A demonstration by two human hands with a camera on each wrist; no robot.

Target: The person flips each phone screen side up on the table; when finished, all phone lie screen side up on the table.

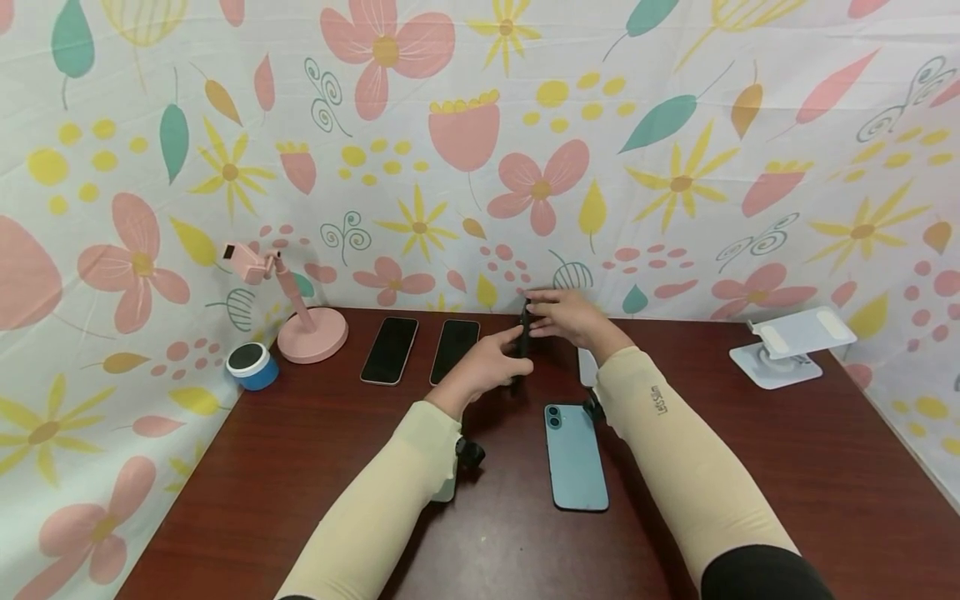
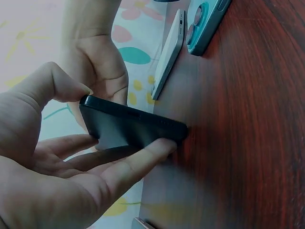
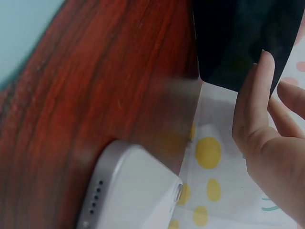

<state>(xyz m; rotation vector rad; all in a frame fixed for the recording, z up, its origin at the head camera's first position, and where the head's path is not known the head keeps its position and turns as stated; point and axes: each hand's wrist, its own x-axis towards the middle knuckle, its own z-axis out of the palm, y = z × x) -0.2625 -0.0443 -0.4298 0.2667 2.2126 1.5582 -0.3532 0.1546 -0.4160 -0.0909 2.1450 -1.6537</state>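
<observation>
Your left hand (image 1: 489, 365) grips a black phone (image 1: 522, 340) by its edges, holding it on edge beyond the blue phone (image 1: 576, 458). Fingers of your right hand (image 1: 564, 318) touch it too; whether they pinch, I cannot tell. Past the blue phone lies a white phone (image 1: 587, 367); farther left, two dark-screened phones (image 1: 390, 351).

Black phone (image 1: 524, 343), rounded corners, held on edge, near back of table (image 1: 705, 367).
</observation>
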